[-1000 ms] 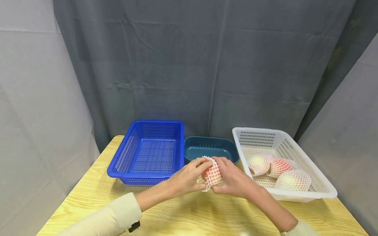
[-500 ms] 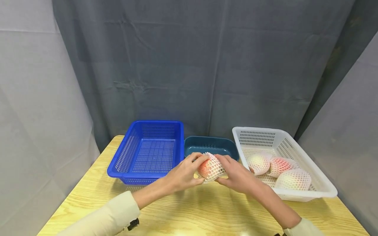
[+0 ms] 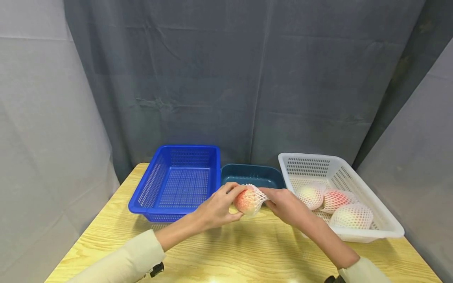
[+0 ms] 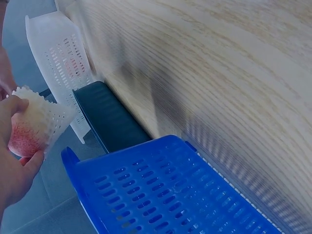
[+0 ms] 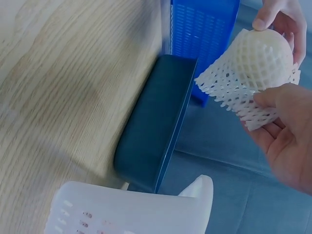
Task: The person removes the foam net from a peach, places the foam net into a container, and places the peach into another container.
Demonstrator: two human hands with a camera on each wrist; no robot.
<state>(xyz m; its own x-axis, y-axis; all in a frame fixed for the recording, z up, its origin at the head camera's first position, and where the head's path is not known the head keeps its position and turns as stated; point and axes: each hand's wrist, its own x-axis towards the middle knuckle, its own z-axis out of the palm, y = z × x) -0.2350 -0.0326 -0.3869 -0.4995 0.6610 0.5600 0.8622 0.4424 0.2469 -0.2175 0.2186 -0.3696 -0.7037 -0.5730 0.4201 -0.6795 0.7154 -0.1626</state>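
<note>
My left hand (image 3: 216, 207) grips a red-and-cream peach (image 3: 243, 201) on its bare left side, thumb below and fingers above. A white foam net sleeve (image 5: 222, 85) still covers the peach's right part and hangs loose beyond it. With thumb and fingers, my right hand (image 5: 292, 131) pinches the sleeve's edge. Both hands hold the peach in the air, in front of the dark teal basin (image 3: 253, 175). In the left wrist view, the left hand (image 4: 14, 161) is partly cut off by the frame edge.
A blue perforated basket (image 3: 187, 186) stands left of the basin. On the right, a white basket (image 3: 383, 214) holds three net-covered fruits (image 3: 351, 216). All stand on a wooden table (image 3: 247, 251) before a grey curtain (image 3: 226, 86).
The net sleeve has slid rightward off the peach, baring its left side. My right hand has drawn slightly away to the right with the sleeve's edge, while the left keeps its hold.
</note>
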